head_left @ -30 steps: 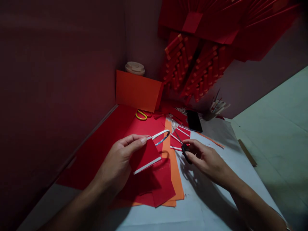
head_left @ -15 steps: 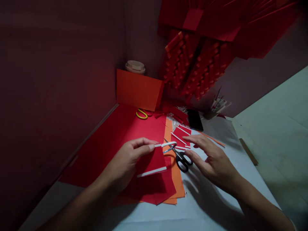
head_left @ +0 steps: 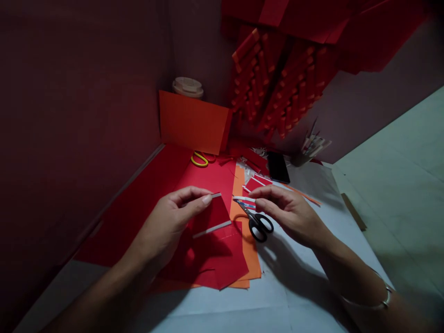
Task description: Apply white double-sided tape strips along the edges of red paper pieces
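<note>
Red card [head_left: 212,215] in left hand [head_left: 175,217]

Phone [head_left: 278,167] behind the nearer scissors [head_left: 255,218]

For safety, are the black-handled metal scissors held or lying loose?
Lying loose: no hand grips the scissors; the left hand holds white-edged red card, the right hand a white strip.

Our tabletop [head_left: 294,300] is pale. A large red sheet [head_left: 145,189] runs along its left edge, with orange sheets [head_left: 255,266] reaching toward the near edge. At their right side we see black-handled scissors [head_left: 255,222], red pieces with white strips [head_left: 260,181] and thin orange strips [head_left: 307,196]; toward the far edge, a phone [head_left: 278,167] and a pen holder [head_left: 300,160].
</note>
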Tool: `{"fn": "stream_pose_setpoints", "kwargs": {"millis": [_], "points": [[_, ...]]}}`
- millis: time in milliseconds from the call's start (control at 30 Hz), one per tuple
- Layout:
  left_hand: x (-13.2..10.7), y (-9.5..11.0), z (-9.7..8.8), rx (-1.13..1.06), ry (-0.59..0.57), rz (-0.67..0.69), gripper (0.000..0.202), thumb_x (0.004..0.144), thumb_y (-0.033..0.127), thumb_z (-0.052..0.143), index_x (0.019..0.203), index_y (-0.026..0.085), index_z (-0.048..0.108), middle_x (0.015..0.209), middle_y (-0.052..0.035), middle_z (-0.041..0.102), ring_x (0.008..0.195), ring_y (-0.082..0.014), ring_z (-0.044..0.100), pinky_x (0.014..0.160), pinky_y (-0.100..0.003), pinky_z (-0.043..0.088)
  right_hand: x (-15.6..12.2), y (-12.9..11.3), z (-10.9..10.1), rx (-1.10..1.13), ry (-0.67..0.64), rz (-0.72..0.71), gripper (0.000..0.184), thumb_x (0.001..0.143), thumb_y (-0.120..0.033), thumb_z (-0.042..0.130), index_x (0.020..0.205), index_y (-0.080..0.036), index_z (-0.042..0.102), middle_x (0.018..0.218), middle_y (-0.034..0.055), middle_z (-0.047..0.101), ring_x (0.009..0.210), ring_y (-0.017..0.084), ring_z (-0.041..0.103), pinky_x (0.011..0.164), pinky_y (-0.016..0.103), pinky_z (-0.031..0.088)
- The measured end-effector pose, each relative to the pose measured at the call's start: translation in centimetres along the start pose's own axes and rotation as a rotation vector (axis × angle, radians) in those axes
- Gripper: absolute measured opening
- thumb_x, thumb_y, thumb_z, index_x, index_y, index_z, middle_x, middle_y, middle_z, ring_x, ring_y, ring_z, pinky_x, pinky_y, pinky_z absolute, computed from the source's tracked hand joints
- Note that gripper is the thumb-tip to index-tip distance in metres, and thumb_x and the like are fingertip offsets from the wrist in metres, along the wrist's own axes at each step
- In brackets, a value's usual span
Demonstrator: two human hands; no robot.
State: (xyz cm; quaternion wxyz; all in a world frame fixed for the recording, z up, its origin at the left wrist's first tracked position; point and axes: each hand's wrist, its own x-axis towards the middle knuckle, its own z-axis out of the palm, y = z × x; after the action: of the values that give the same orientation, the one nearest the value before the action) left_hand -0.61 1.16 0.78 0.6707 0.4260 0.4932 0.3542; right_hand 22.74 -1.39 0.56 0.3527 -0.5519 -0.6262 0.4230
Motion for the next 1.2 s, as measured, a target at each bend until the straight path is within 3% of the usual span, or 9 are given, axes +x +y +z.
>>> {"fn": "stream_pose_setpoints", "kwargs": {"millis": [200,400,500,567,667,767,867,1000,1200], "points": [[-0.4,0.0,0.4,0.185,-0.144,0.063,0.022,0.076,0.039,0.071,0.087,0.02,0.071,0.074,0.0018,0.067,0.063,-0.0097,0.055,0.058,-0.019,0.042,-0.6,-0.6,1.7,0.121,-0.2,0.095,0.019,0.09,-0.034,0.058,0.1,-0.021,0.069,0.079,-0.0002,0.063,0.066,0.01,0.054,0.06,0.022,0.042],[-0.8,-0.2,0.7,0.196,-0.226,0.056,0.023,0.078,0.039,0.069,0.091,0.02,0.068,0.084,-0.0002,0.071,0.074,-0.0143,0.062,0.066,-0.022,0.046,-0.8,-1.4,2.5,-0.002,-0.214,0.008,0.018,0.086,-0.026,0.062,0.073,-0.017,0.07,0.071,-0.0009,0.061,0.066,0.011,0.055,0.062,0.022,0.042],[-0.8,-0.2,0.7,0.243,-0.196,0.086,0.027,0.083,0.045,0.061,0.096,0.022,0.065,0.088,-0.001,0.069,0.078,-0.0165,0.064,0.067,-0.025,0.048,-0.5,-1.3,0.8,-0.079,-0.137,0.035,0.023,0.088,-0.034,0.059,0.075,-0.018,0.068,0.068,-0.0012,0.059,0.061,0.011,0.052,0.057,0.022,0.04],[-0.7,-0.2,0.5,0.339,-0.158,0.138,0.029,0.086,0.047,0.055,0.098,0.023,0.063,0.091,-0.0012,0.068,0.082,-0.0175,0.064,0.07,-0.026,0.048,-0.1,-1.1,-1.0,-0.192,-0.01,0.002,0.028,0.089,-0.039,0.056,0.075,-0.018,0.067,0.069,0.0001,0.06,0.063,0.013,0.054,0.058,0.023,0.041],[-0.4,-0.9,0.3,0.651,-0.149,0.21,0.029,0.085,0.045,0.054,0.1,0.022,0.062,0.095,-0.0033,0.066,0.086,-0.0203,0.063,0.074,-0.03,0.046,0.5,-0.3,-3.7,-0.466,0.116,-0.003,0.028,0.087,-0.04,0.057,0.076,-0.018,0.069,0.08,0.0044,0.065,0.074,0.017,0.059,0.065,0.026,0.043],[0.1,-1.8,0.2,1.03,-0.217,0.245,0.029,0.081,0.044,0.057,0.099,0.021,0.063,0.096,-0.0059,0.061,0.084,-0.0226,0.06,0.07,-0.033,0.044,1.1,1.0,-5.3,-0.677,0.103,0.066,0.028,0.088,-0.04,0.053,0.08,-0.02,0.071,0.083,0.005,0.066,0.076,0.019,0.06,0.066,0.028,0.042],[0.3,-2.5,0.5,1.225,-0.29,0.241,0.03,0.078,0.046,0.06,0.092,0.02,0.062,0.093,-0.0063,0.057,0.08,-0.023,0.057,0.065,-0.032,0.041,1.6,2.4,-5.6,-0.897,0.114,0.088,0.029,0.089,-0.039,0.051,0.083,-0.021,0.073,0.081,0.0054,0.066,0.073,0.019,0.06,0.063,0.027,0.041],[0.4,-3.0,0.8,1.29,-0.308,0.271,0.027,0.076,0.043,0.063,0.089,0.02,0.058,0.092,-0.0065,0.055,0.077,-0.0218,0.055,0.062,-0.03,0.039,2.0,3.3,-5.9,-1.039,0.185,0.088,0.03,0.088,-0.037,0.051,0.087,-0.019,0.075,0.081,0.0089,0.066,0.072,0.021,0.059,0.061,0.029,0.038],[0.6,-3.9,0.6,1.297,-0.332,0.291,0.022,0.077,0.041,0.063,0.083,0.02,0.059,0.09,-0.0064,0.055,0.075,-0.0214,0.055,0.061,-0.03,0.038,1.7,2.2,-7.2,-1.068,0.339,0.046,0.029,0.09,-0.034,0.049,0.091,-0.019,0.074,0.082,0.0096,0.066,0.075,0.023,0.059,0.063,0.031,0.038]]}}
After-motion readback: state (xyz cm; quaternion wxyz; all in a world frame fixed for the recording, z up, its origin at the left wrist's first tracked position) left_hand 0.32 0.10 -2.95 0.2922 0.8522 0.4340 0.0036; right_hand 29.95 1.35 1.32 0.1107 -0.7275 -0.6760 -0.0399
